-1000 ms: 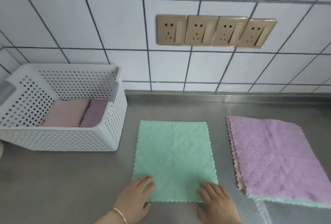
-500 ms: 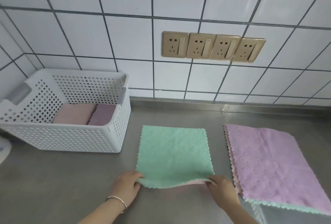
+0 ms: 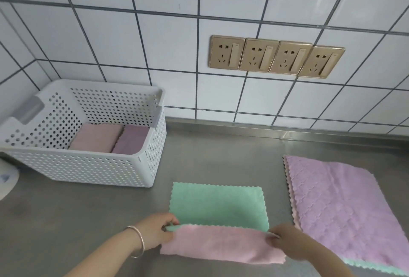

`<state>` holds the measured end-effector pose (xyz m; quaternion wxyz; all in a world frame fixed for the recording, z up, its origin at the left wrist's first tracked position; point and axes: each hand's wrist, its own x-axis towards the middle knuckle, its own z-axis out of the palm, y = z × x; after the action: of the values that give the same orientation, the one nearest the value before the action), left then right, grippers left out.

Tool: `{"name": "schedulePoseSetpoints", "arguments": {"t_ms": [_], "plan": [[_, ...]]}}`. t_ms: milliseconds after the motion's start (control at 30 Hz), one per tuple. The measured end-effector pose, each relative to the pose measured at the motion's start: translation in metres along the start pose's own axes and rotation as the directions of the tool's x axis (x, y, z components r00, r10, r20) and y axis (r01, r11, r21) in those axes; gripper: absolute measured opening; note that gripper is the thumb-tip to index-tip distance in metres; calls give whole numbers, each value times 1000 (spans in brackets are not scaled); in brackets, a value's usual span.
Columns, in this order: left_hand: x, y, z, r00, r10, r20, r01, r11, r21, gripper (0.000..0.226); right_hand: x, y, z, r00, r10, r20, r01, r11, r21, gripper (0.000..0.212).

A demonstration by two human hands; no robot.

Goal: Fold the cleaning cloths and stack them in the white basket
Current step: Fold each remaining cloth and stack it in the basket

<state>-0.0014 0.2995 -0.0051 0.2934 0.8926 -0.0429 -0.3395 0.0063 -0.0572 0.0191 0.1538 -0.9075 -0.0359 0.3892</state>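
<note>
A cleaning cloth (image 3: 218,206), green on top and pink underneath, lies on the steel counter in front of me. Its near edge is lifted and turned over, showing the pink side. My left hand (image 3: 155,232) pinches the near left corner and my right hand (image 3: 285,240) pinches the near right corner. The white perforated basket (image 3: 88,170) stands at the left with a folded pink cloth (image 3: 95,137) and a folded purple cloth (image 3: 130,139) side by side inside. A stack of flat cloths (image 3: 345,208), purple on top, lies at the right.
The steel counter (image 3: 66,221) meets a white tiled wall with a row of gold sockets (image 3: 276,57). A white object (image 3: 6,179) shows at the far left edge beside the basket.
Both hands went from resting flat on the cloth's near edge to pinching its corners and lifting that edge up and away from me, exposing the pink underside.
</note>
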Motion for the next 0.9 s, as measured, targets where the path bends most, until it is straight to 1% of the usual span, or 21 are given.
{"name": "schedulePoseSetpoints", "arguments": {"t_ms": [67,133,167,233,300,400,467,500,533,633,700,800,900], "plan": [[3,0,-4,995,-13,101,8,999,44,25,1,-1,-4,997,16,79,-18,1000,25,29],[7,3,-8,989,-18,147,8,998,68,21,4,1,-6,995,43,87,-57,986,159,21],[11,5,-9,992,-29,122,23,999,47,21,8,2,-6,997,55,46,-64,976,208,19],[21,9,-15,998,-55,-11,55,998,-31,26,20,6,-10,994,75,-81,-52,967,251,21],[29,12,-21,988,-88,-127,78,994,-79,27,30,3,-13,978,110,-179,-51,951,304,23],[44,15,-23,972,-140,-188,121,987,-107,16,40,-4,-16,958,146,-245,-61,944,325,26],[52,19,-21,956,-184,-229,155,978,-141,23,47,-8,-17,943,190,-272,-93,938,334,20],[55,20,-21,946,-210,-246,172,971,-167,27,51,-10,-18,936,203,-288,-101,937,334,18],[59,22,-21,938,-236,-256,191,964,-187,28,54,-11,-19,928,211,-307,-101,936,337,20],[69,25,-21,918,-305,-255,258,945,-202,15,63,-13,-18,913,226,-340,-108,936,334,25],[74,24,-19,905,-340,-256,295,935,-198,12,70,-14,-16,901,258,-347,-139,933,333,29],[78,26,-17,893,-354,-277,318,933,-167,25,77,-15,-12,885,306,-352,-182,921,344,31],[82,29,-19,885,-374,-278,342,926,-159,29,81,-16,-12,865,346,-363,-219,912,347,30]]}}
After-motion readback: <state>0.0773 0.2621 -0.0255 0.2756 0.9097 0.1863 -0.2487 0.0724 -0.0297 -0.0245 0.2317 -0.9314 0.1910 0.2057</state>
